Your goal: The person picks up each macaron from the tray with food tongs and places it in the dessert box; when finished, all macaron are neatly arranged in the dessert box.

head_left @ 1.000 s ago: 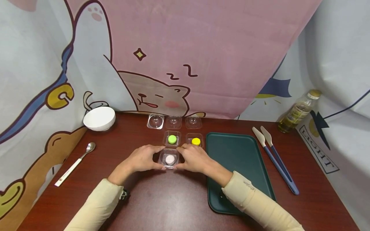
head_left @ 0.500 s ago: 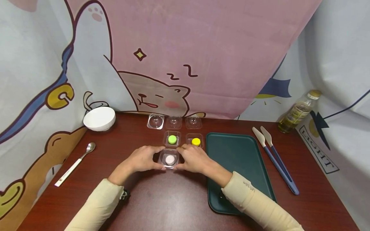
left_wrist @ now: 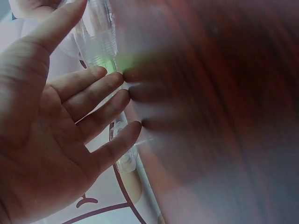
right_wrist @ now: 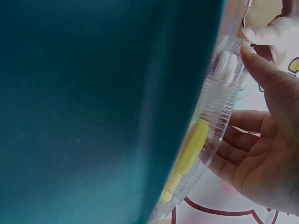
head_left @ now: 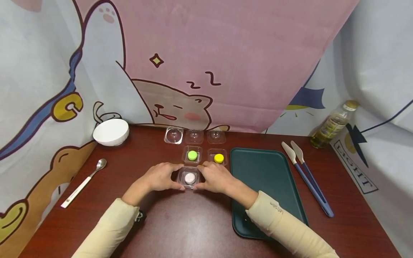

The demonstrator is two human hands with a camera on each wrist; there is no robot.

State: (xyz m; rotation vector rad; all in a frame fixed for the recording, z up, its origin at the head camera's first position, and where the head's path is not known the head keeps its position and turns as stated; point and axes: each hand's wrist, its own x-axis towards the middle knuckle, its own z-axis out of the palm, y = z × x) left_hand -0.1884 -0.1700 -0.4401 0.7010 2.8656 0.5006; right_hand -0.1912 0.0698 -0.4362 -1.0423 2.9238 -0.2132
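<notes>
A small clear plastic box [head_left: 180,178] with a pale macaron [head_left: 189,178] inside stands on the table between both hands. My left hand [head_left: 160,177] holds its left side, thumb at the near corner and forefinger at the far one; in the left wrist view the other fingers are spread, tips by the tabletop. Opposite, my right hand [head_left: 216,176] holds the right side the same way. Directly behind are two more clear boxes, one with a green macaron [head_left: 192,155], the other with a yellow macaron [head_left: 218,158], which also appears in the right wrist view [right_wrist: 194,144].
Three clear domed lids [head_left: 194,136] lie along the back edge. A dark green tray [head_left: 264,168] lies under the right forearm. Tongs [head_left: 309,182] and an oil bottle [head_left: 333,125] are further right. At left are a white bowl [head_left: 111,132] and a spoon [head_left: 84,183].
</notes>
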